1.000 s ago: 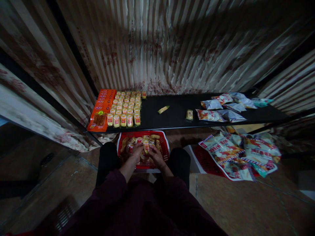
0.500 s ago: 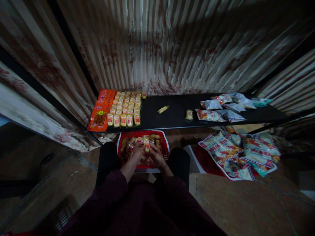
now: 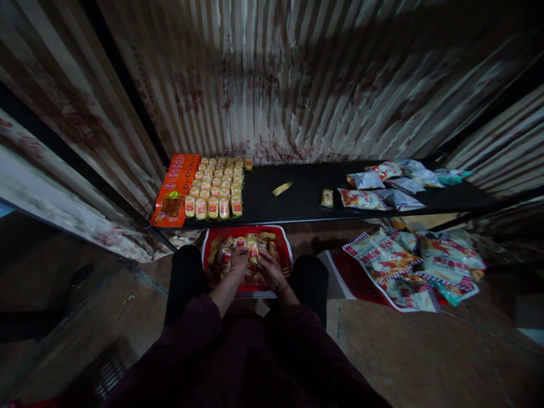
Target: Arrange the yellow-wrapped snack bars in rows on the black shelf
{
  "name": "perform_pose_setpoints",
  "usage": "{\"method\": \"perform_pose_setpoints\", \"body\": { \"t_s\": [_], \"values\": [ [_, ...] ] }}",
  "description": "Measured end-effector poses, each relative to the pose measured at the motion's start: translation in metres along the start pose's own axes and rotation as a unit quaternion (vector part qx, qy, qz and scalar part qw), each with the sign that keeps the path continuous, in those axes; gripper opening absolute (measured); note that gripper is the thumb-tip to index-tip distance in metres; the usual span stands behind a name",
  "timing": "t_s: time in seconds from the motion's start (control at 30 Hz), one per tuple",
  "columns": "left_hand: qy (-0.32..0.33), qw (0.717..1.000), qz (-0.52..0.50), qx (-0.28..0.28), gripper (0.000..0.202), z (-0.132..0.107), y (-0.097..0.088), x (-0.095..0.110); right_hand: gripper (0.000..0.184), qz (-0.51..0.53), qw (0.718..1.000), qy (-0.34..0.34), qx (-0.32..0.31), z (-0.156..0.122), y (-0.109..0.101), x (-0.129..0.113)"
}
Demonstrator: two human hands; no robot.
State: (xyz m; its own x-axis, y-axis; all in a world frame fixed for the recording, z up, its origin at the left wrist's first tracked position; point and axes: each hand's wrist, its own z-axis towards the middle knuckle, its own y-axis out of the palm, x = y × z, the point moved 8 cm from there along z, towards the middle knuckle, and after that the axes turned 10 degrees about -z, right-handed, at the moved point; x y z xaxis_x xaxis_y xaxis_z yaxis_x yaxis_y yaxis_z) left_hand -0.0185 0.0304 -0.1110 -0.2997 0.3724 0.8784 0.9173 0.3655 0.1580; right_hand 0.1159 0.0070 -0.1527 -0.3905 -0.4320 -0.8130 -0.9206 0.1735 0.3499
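"Hanging behind everything is a striped cloth [image 3: 263, 73] with a reddish pattern. Which things come after it in size?"

"Before it stretches a black shelf [image 3: 263, 204]. Below the front edge, between the person's knees, is a red basket [image 3: 289, 241] with white rim. A second basket [image 3: 352, 273] is to the right, loaded with printed bags [image 3: 385, 258]."

"And upon the shelf?"

"More bags [image 3: 363, 199] lie at the right part. At the left end is a flat orange packet [image 3: 177, 173], and just beside it are close rows of small yellow packets [image 3: 217, 190]."

"Please tell me about the hands."

"Both are over the red basket, near each other but not pressed together. The right hand [image 3: 271, 269] pinches one wrapped packet [image 3: 252, 249] with red label. The left hand [image 3: 238, 260] has its fingers curled at the other side of it; whether they also grip, I cannot tell."

"Where exactly is this packet?"

"Between the two hands, above other wrapped pieces [image 3: 272, 249] in the basket. On the shelf, well apart, lie one lone packet [image 3: 327, 198] and one slim yellow piece [image 3: 282, 189]."
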Motion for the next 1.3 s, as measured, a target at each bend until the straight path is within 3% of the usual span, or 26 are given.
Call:
{"method": "perform_pose_setpoints", "body": {
  "t_s": [0.27, 0.57, 0.77, 1.0, 1.3],
  "values": [
    [0.005, 0.999, 0.039, 0.029, 0.012, 0.001, -0.005, -0.004, 0.047, -0.005, 1.0, -0.027, 0.003, -0.001, 0.0, -0.002],
    [-0.016, 0.999, 0.019, -0.026, 0.011, -0.009, 0.007, -0.009, 0.046, -0.018, 0.996, -0.084, 0.002, -0.004, 0.005, -0.018],
    [-0.069, 0.996, 0.006, -0.054, 0.021, -0.021, 0.015, -0.007, 0.044, -0.022, 0.997, -0.067, -0.012, -0.007, 0.01, -0.018],
    [-0.074, 0.996, -0.004, -0.05, 0.013, -0.018, 0.011, -0.006, 0.044, -0.045, 0.996, -0.071, -0.038, -0.008, 0.011, -0.018],
    [-0.09, 0.994, -0.052, -0.022, 0.013, -0.019, 0.009, -0.009, 0.046, -0.003, 0.998, -0.062, -0.01, -0.005, 0.008, -0.016]
  ]
}}
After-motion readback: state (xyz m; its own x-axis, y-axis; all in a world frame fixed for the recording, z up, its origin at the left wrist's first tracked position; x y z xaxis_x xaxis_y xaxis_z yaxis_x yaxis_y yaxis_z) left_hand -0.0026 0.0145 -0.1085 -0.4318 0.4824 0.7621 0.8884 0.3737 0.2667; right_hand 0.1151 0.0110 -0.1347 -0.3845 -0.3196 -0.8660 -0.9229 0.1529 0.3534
